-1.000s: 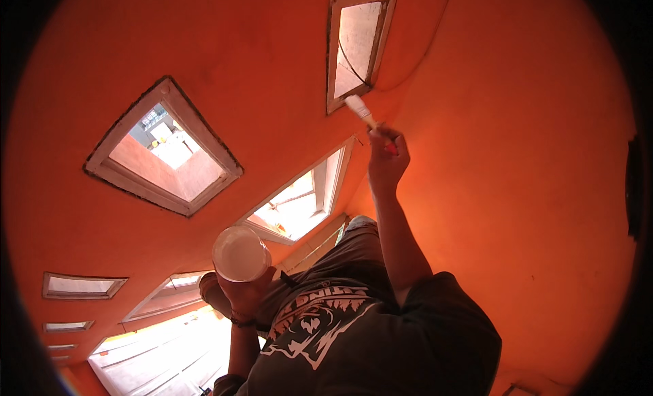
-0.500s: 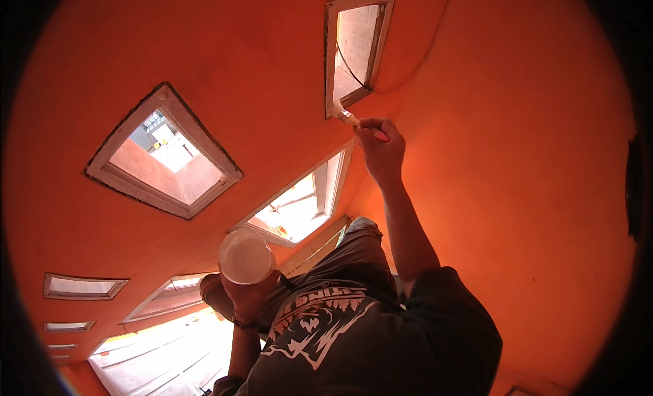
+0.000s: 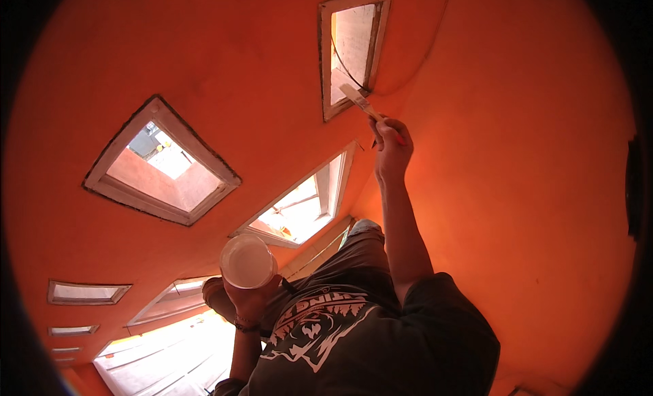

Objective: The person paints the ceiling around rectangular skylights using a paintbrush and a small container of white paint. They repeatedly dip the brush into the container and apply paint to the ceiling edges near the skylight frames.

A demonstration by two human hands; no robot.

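Observation:
My right hand [image 3: 393, 144] is raised and closed around the handle of a paintbrush [image 3: 362, 101]. The brush's pale bristles point up and left, in front of the lower part of a narrow window frame [image 3: 327, 62] in the orange wall; I cannot tell whether they touch it. Down by my waist, my left hand [image 3: 253, 299] grips a white tub [image 3: 249, 261] with its open top facing up. What lies in the tub looks whitish and is hard to make out.
A second framed opening [image 3: 163, 162] is at the left, and another [image 3: 299, 202] lies between the tub and the brush. Several smaller ones [image 3: 90, 292] run along the lower left. A dark cable [image 3: 347, 68] hangs across the narrow window. The orange wall [image 3: 517, 192] fills the right.
The brush has come away from the narrow frame's lower left corner, and its bristles are now higher and to the right. My right hand has shifted slightly right; the tub has barely moved.

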